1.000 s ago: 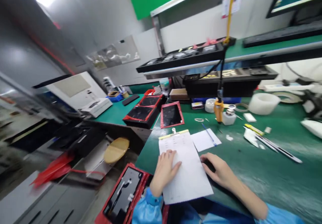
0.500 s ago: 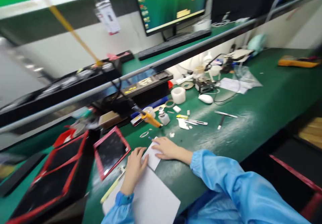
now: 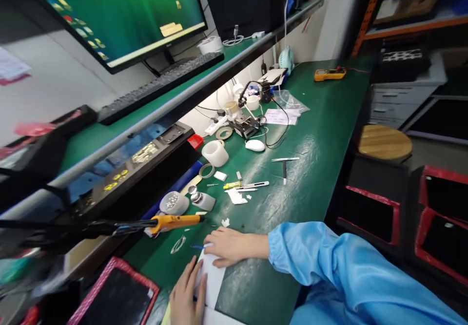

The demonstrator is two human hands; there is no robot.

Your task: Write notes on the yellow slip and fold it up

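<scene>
My left hand [image 3: 188,293] lies at the bottom with its fingers stretched over the left edge of a white sheet of paper [image 3: 215,282]. My right hand [image 3: 228,247] rests flat on the top of that sheet, fingers loosely bent. By its fingertips a thin blue piece [image 3: 197,247] sticks out; its kind is unclear. A second white sheet [image 3: 219,317] is partly visible below, cut off by the frame. Left of my left hand is a tablet-like screen panel [image 3: 119,296] with a red frame. Beyond the hands are a yellow-handled soldering iron [image 3: 177,222] and a coiled white wire [image 3: 178,245].
A dispenser bottle [image 3: 204,201], tape roll [image 3: 215,153], white mouse [image 3: 255,145], craft knife [image 3: 256,185] and tweezers [image 3: 285,159] lie on the green bench. A multimeter [image 3: 329,74] is at the far end. More red-framed panels [image 3: 369,215] and a stool [image 3: 384,142] stand right.
The view has swung to the right, so bench items appear shifted left and the stool and shelves have come into view. Both hands remain on the paper.
</scene>
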